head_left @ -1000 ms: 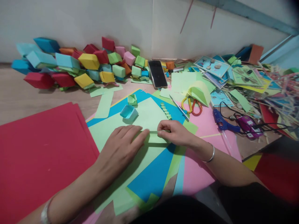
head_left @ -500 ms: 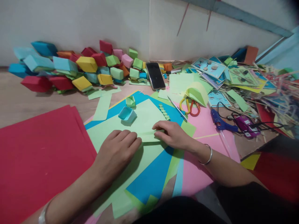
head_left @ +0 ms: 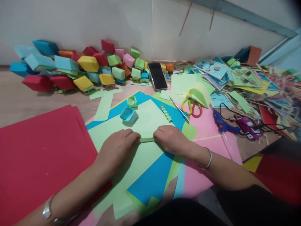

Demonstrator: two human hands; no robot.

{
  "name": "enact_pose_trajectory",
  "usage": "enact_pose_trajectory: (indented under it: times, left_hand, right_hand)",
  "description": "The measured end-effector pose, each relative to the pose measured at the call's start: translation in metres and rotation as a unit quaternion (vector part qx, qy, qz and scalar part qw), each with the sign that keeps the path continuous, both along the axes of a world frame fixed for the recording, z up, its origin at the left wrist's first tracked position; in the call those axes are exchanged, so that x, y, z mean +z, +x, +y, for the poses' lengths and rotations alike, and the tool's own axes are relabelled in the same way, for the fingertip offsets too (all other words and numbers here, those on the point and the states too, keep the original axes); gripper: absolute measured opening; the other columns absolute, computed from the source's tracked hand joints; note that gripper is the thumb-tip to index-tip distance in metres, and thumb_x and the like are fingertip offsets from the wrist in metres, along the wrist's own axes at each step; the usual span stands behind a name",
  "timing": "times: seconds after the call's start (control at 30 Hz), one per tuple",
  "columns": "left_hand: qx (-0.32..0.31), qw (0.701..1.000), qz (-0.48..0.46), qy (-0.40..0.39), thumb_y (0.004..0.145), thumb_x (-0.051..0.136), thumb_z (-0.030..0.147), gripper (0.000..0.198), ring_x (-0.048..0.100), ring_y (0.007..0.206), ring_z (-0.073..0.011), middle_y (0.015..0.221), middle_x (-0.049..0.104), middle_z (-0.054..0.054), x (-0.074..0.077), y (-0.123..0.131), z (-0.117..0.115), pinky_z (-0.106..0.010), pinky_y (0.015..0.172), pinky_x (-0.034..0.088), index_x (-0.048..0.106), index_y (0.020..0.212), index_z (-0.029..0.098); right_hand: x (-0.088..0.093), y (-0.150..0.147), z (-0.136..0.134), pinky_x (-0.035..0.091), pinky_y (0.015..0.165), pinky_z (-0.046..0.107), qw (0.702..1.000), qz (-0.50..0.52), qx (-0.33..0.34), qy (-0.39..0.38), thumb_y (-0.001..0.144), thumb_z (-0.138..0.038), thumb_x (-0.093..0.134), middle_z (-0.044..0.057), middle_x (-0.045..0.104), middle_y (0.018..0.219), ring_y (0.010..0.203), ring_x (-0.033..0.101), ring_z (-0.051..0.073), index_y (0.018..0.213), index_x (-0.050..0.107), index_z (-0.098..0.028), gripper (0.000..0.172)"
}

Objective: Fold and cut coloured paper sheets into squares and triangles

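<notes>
Since half a second ago my right fingers have closed in, and the paper between my hands has gone from a broader flap to a narrow band. My left hand (head_left: pixel 118 144) and right hand (head_left: pixel 171 138) both pinch this green paper strip (head_left: pixel 147 140), a short length of it bare between my fingertips; its ends are hidden.

Nearer me than the grip lies a blue sheet (head_left: pixel 150 175); under my hands spreads a pale green sheet (head_left: pixel 135 166). Left of the grip are red sheets (head_left: pixel 47 150).

As for progress, the strip looks folded narrow but not yet shaped further — whether the crease is fully pressed, I cannot tell. Just beyond the grip stand an open light-blue box (head_left: pixel 129 115) and, behind it, a small green box (head_left: pixel 132 101), both already formed; right of them lies a pleated green strip (head_left: pixel 166 113). The sheets under and beside my grip are still flat.

Farther off, beyond and right, are scissors (head_left: pixel 193 109); straight beyond, a phone (head_left: pixel 157 75); beyond and left, many closed paper blocks (head_left: pixel 88 63).
</notes>
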State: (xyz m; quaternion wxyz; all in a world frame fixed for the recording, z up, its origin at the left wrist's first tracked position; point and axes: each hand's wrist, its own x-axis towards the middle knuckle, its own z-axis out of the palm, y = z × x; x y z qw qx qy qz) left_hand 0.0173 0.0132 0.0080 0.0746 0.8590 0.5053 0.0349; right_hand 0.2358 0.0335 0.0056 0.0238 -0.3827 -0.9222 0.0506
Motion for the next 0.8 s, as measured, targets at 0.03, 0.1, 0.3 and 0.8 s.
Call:
enact_pose_trajectory:
  times: [0.03,0.1,0.3,0.8]
  left_hand:
    - [0.018,1.000,-0.016,-0.002,0.096,0.043,0.023,0.028,0.063,0.076,-0.0268,0.084,0.068,-0.009,-0.001,0.000,0.000,-0.035,0.059,0.041,0.070,0.090,0.018]
    - [0.043,0.998,-0.041,0.002,0.097,0.040,0.026,0.031,0.062,0.075,-0.0263,0.084,0.067,-0.010,-0.002,-0.001,0.000,-0.035,0.057,0.040,0.069,0.088,0.017]
    - [0.028,0.997,-0.051,0.054,0.093,0.040,0.020,0.029,0.060,0.079,-0.0279,0.087,0.067,-0.012,0.000,-0.002,0.000,-0.038,0.065,0.044,0.066,0.079,0.017]
    - [0.019,0.998,-0.056,-0.010,0.094,0.049,0.024,0.025,0.058,0.077,-0.0244,0.083,0.067,-0.008,0.002,-0.008,0.003,-0.033,0.063,0.038,0.070,0.083,0.017]
  right_hand:
    - [-0.001,0.000,0.001,0.021,0.059,0.032,1.000,-0.006,-0.008,0.005,0.096,-0.017,0.052,0.005,0.061,0.078,0.067,0.044,0.016,0.087,0.064,-0.015,0.015]
    - [-0.003,0.000,0.002,0.020,0.059,0.032,1.000,-0.012,-0.016,0.017,0.098,-0.022,0.052,0.005,0.061,0.077,0.066,0.043,0.017,0.088,0.064,-0.015,0.017]
    - [-0.008,0.002,0.006,0.022,0.061,0.033,0.996,0.016,0.004,0.088,0.096,-0.023,0.056,0.007,0.063,0.083,0.073,0.045,0.019,0.081,0.064,-0.015,0.018]
    - [-0.010,0.002,0.005,0.023,0.062,0.033,0.993,0.056,0.017,0.102,0.096,-0.017,0.051,0.007,0.060,0.081,0.073,0.042,0.020,0.091,0.064,-0.013,0.015]
